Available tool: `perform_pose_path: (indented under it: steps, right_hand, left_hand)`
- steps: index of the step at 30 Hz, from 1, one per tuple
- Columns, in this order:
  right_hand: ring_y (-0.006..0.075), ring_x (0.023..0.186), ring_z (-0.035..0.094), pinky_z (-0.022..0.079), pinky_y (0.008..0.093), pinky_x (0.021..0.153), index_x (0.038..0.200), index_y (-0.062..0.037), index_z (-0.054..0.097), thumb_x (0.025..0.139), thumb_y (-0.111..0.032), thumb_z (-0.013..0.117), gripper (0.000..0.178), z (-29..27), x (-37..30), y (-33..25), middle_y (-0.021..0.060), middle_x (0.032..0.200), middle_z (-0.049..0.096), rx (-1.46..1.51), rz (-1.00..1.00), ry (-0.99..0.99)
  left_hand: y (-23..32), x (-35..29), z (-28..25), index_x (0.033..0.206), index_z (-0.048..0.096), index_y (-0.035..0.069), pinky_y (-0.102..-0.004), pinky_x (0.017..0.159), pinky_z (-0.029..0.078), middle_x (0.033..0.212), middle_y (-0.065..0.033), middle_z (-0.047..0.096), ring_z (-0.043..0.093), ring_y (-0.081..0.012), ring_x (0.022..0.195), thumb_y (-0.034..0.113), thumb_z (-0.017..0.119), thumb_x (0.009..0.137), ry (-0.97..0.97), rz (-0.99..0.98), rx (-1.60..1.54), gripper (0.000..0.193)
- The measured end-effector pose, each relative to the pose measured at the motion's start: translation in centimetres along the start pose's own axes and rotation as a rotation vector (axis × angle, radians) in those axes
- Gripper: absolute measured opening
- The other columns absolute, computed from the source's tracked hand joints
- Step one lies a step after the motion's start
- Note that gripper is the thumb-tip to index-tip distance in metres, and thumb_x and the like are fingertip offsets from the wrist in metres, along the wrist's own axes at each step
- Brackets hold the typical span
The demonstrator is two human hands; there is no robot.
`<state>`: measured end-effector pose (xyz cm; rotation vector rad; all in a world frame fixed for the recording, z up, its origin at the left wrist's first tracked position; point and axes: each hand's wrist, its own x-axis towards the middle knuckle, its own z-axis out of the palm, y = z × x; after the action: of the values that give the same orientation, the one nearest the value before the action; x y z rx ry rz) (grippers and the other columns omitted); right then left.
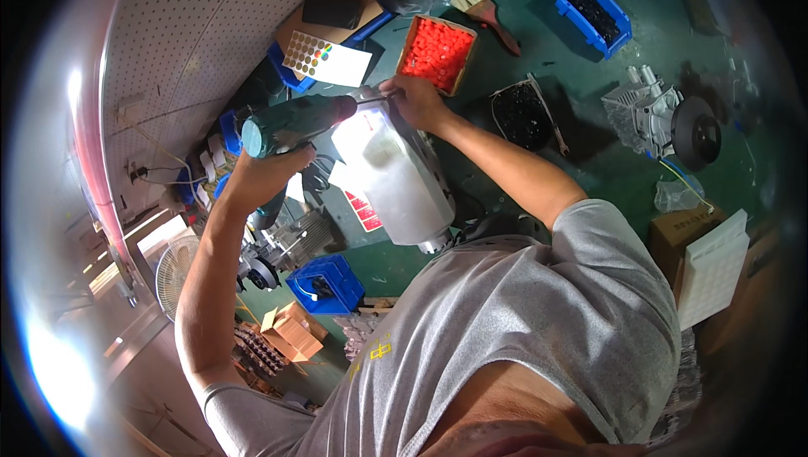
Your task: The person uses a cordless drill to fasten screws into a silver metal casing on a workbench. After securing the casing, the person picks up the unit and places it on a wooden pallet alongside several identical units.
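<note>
My left hand (273, 172) is wrapped round the grip of a teal cordless drill (290, 126), held level with its nose pointing right. A thin dark bit runs from the chuck toward the far end of a silver metal housing (396, 175) in front of my body. My right hand (414, 103) is at that end of the housing, its fingers pinched together near the bit's tip. Whatever lies between those fingers is too small to make out. Beside the housing lies a red and white label sheet (364, 207).
Beyond my right hand stands a box of red caps (438, 51), with a brush (486, 18) alongside. Blue bins (594, 15) and a tray of black parts (526, 114) sit farther right, near a motor unit (661, 116). Another motor (290, 242) lies left.
</note>
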<state>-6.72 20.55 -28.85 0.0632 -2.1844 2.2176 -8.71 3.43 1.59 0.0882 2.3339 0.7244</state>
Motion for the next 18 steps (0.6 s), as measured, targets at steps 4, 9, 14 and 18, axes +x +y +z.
perform_pose_path:
  steps: [4, 9, 14, 18]
  right_hand:
    - [0.0313, 0.091, 0.072, 0.056, 0.0378, 0.082, 0.101, -0.0005, 0.07, 0.082, 0.004, 0.061, 0.021, -1.0, 0.2, -1.2, 0.0188, 0.095, 0.072, 0.067, -0.057, -0.021]
    - [0.035, 0.094, 0.07, 0.055, 0.0414, 0.083, 0.098, -0.0014, 0.069, 0.085, -0.002, 0.063, 0.015, -3.2, -0.5, -1.2, 0.0179, 0.096, 0.071, -0.123, -0.195, 0.002]
    - [0.0356, 0.093, 0.07, 0.055, 0.0425, 0.083, 0.098, -0.0014, 0.071, 0.085, -0.002, 0.062, 0.016, -4.4, -3.7, -1.0, 0.018, 0.094, 0.072, -0.186, -0.069, 0.059]
    - [0.0343, 0.091, 0.07, 0.056, 0.0399, 0.08, 0.1, -0.002, 0.071, 0.086, -0.001, 0.062, 0.017, -5.6, -6.8, -0.3, 0.0177, 0.094, 0.072, -0.133, 0.073, 0.087]
  left_hand:
    - [0.2, -0.7, 0.2, 0.106, 0.069, 0.002, -0.0307, 0.066, 0.05, 0.085, -0.0028, 0.068, 0.06, -0.0128, 0.075, 0.015, 0.074, 0.085, 0.05, -0.012, -0.031, 0.025]
    - [0.2, -2.0, 0.8, 0.107, 0.07, 0.003, -0.0299, 0.073, 0.051, 0.091, -0.0031, 0.069, 0.06, -0.0131, 0.081, 0.016, 0.073, 0.086, 0.047, 0.041, 0.046, 0.025]
    - [-1.2, -5.6, 4.4, 0.105, 0.071, 0.003, -0.0318, 0.079, 0.053, 0.095, -0.0031, 0.07, 0.063, -0.0144, 0.085, 0.008, 0.07, 0.087, 0.214, 0.015, -0.241, 0.018]
    - [-2.4, -7.7, 6.8, 0.11, 0.071, 0.004, -0.0341, 0.083, 0.053, 0.098, -0.0056, 0.071, 0.064, -0.0152, 0.091, 0.011, 0.073, 0.085, 0.262, -0.06, -0.244, 0.026]
